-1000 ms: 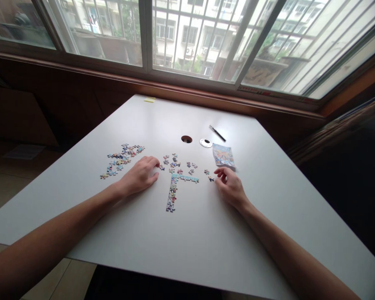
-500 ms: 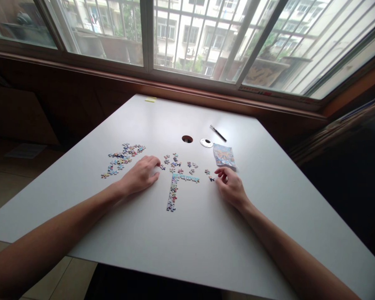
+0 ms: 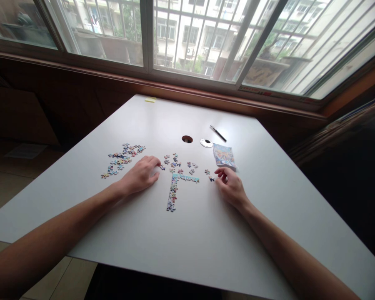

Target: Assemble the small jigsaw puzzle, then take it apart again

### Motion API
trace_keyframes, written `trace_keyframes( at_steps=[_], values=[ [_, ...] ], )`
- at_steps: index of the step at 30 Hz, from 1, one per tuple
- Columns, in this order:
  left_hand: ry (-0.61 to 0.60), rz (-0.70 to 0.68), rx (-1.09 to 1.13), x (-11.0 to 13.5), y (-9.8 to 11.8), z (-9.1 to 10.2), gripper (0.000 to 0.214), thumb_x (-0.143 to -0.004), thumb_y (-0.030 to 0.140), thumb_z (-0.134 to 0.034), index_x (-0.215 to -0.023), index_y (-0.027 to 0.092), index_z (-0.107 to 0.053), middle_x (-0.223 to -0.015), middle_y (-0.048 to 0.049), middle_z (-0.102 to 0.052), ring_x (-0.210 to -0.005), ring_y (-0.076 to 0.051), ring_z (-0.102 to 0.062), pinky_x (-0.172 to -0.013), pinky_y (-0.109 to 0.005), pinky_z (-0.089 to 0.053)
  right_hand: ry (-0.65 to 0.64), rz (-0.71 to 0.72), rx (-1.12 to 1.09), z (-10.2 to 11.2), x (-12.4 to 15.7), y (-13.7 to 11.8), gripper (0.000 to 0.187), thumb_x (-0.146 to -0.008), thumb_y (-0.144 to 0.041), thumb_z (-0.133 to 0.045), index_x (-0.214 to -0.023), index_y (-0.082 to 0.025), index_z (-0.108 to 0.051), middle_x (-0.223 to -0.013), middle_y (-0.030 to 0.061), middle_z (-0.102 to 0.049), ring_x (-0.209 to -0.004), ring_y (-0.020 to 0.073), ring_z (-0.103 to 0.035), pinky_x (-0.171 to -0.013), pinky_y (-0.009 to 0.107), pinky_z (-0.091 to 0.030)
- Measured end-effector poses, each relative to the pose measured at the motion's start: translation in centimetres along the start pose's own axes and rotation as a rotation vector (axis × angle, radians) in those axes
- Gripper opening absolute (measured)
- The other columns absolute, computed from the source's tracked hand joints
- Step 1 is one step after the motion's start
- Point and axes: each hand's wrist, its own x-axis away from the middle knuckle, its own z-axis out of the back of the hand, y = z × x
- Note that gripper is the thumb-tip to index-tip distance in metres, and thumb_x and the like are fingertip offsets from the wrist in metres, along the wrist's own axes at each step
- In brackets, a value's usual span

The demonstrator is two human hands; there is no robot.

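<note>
My left hand (image 3: 143, 173) rests on the table with fingers loosely bent and the thumb apart; nothing shows in it. Its fingertips lie beside a small jigsaw piece (image 3: 162, 167). On the right, my right hand (image 3: 230, 184) lies with its fingers curled and a gap between thumb and forefinger, just beside a dark-and-yellow jigsaw piece (image 3: 211, 178). Between the hands sits a joined corner of jigsaw puzzle (image 3: 172, 189), one arm running toward me and a pale blue one running right. Several loose pieces (image 3: 175, 164) are scattered just beyond it.
A pile of jigsaw pieces (image 3: 121, 158) lies left of my left hand. Past my right hand are a printed picture sheet (image 3: 224, 155), a pen (image 3: 218, 133) and a round metal cover (image 3: 206, 143). A round hole (image 3: 187, 139) opens in the white table (image 3: 200, 241).
</note>
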Motion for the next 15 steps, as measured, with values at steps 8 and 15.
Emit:
trace_keyframes(
  at_steps=[8,15],
  values=[
    [0.010,0.025,0.033,0.04,-0.09,-0.18,0.023,-0.089,0.025,-0.051,-0.111,0.020,-0.054,-0.110,-0.0095,-0.062,-0.106,-0.026,-0.056,-0.096,-0.044,-0.048,0.001,0.004,0.001,0.04,0.10,0.03,0.021,-0.073,-0.019,-0.052,-0.091,-0.019,-0.062,-0.082,0.0021,-0.059,-0.066,0.0158,-0.052,-0.066,0.030,-0.043],
    [0.015,0.031,0.053,0.09,-0.21,-0.27,0.027,-0.089,0.025,-0.052,-0.115,0.020,-0.052,-0.111,-0.0101,-0.062,-0.103,-0.026,-0.057,-0.095,-0.044,-0.049,0.002,0.006,0.007,0.06,0.04,-0.07,0.020,-0.073,-0.019,-0.052,-0.090,-0.019,-0.062,-0.082,0.0022,-0.059,-0.066,0.0158,-0.052,-0.066,0.030,-0.043]
  ],
)
